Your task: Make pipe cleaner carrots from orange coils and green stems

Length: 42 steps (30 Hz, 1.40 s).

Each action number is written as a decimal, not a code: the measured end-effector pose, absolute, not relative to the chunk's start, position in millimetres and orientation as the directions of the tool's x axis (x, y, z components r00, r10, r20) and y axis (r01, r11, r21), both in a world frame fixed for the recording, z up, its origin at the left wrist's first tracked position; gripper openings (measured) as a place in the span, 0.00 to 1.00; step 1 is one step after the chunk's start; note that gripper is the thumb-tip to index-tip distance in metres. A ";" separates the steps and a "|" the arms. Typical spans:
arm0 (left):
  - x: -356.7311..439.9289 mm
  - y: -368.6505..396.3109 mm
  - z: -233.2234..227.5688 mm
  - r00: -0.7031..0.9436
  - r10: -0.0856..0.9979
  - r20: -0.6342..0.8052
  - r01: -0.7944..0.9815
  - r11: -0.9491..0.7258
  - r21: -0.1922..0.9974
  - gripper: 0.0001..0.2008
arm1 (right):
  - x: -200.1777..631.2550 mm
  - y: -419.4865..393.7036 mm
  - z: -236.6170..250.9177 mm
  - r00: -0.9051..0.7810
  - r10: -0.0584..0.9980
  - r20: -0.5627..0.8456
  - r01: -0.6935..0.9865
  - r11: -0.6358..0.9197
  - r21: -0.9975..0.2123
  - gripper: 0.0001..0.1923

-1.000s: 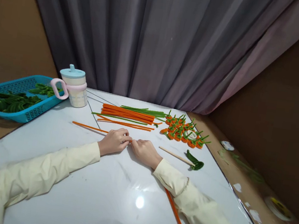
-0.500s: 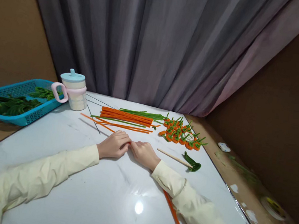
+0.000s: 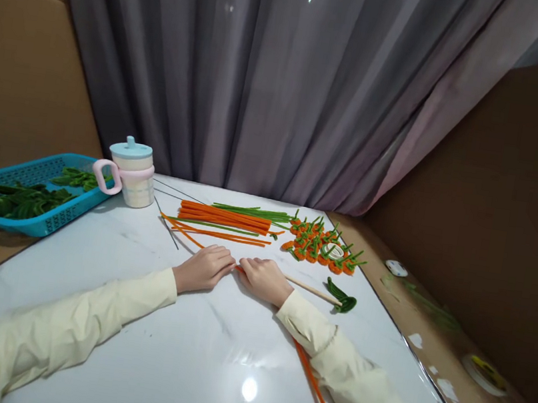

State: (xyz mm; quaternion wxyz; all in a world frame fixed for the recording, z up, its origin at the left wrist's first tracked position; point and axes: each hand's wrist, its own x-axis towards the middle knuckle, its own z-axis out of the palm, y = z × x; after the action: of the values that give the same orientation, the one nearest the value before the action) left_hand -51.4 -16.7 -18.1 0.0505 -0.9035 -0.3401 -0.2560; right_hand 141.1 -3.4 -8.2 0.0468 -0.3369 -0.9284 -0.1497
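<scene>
Orange pipe cleaner [image 3: 239, 268] lies on the desk [image 3: 208, 340], pinched between the fingertips of the left hand [image 3: 203, 268] and the right hand [image 3: 264, 280]; keeping both grips close together should make any bend tight and even.

A small handicraft workstation: a white marble-look bench [image 3: 206, 354] boxed in by brown cardboard walls [image 3: 509, 217] and a grey curtain [image 3: 277, 81]. Orange and green pipe cleaners [image 3: 223, 216], a heap of finished little carrots [image 3: 318, 242] and a blue tray [image 3: 22, 191] of green pieces show piecework.
</scene>
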 end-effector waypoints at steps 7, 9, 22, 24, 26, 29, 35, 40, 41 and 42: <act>-53.3 -10.4 -23.9 0.569 0.654 0.499 0.691 -0.709 0.141 0.10 | 154.6 -3.1 4.9 -0.724 0.659 0.203 0.684 0.648 0.335 0.10; -53.8 -10.8 -24.1 0.561 0.666 0.492 0.694 -0.702 0.160 0.10 | 154.4 -1.3 8.5 -0.713 0.668 0.213 0.693 0.627 0.355 0.10; -54.6 -11.3 -26.2 0.521 0.680 0.516 0.670 -0.700 0.246 0.11 | 209.6 32.2 51.3 -0.531 0.781 0.329 0.845 0.459 0.276 0.24; -54.1 -11.3 -25.5 0.516 0.671 0.532 0.658 -0.709 0.256 0.10 | 206.8 24.4 55.2 -0.547 0.775 0.316 0.837 0.497 0.229 0.37; -53.6 -11.8 -24.6 0.512 0.657 0.553 0.639 -0.722 0.266 0.10 | 195.6 14.0 55.6 -0.603 0.745 0.284 0.797 0.580 0.170 0.40; -53.1 -13.7 -23.3 0.499 0.632 0.593 0.609 -0.742 0.279 0.11 | 171.2 0.7 49.2 -0.695 0.666 0.270 0.704 0.707 0.068 0.27; -52.3 -17.9 -22.7 0.501 0.557 0.663 0.556 -0.794 0.246 0.09 | 140.6 -5.7 21.3 -0.707 0.605 0.367 0.613 0.782 -0.108 0.11; -51.2 -19.1 -21.7 0.518 0.531 0.671 0.549 -0.808 0.215 0.08 | 133.2 -10.4 -1.4 -0.646 0.612 0.457 0.634 0.763 -0.125 0.04; -51.1 -19.4 -21.2 0.523 0.532 0.665 0.553 -0.806 0.210 0.08 | 132.3 -11.4 -5.4 -0.641 0.609 0.467 0.641 0.760 -0.110 0.05; -51.0 -19.8 -20.6 0.531 0.535 0.658 0.556 -0.805 0.206 0.08 | 131.6 -12.1 -9.0 -0.641 0.603 0.475 0.646 0.758 -0.090 0.06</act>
State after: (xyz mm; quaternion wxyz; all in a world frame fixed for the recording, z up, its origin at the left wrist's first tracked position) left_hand -51.0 -19.8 -20.6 0.0144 -0.8747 -0.3118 -0.3707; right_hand 131.6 -12.1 -9.0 0.2454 -0.3450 -0.9049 -0.0441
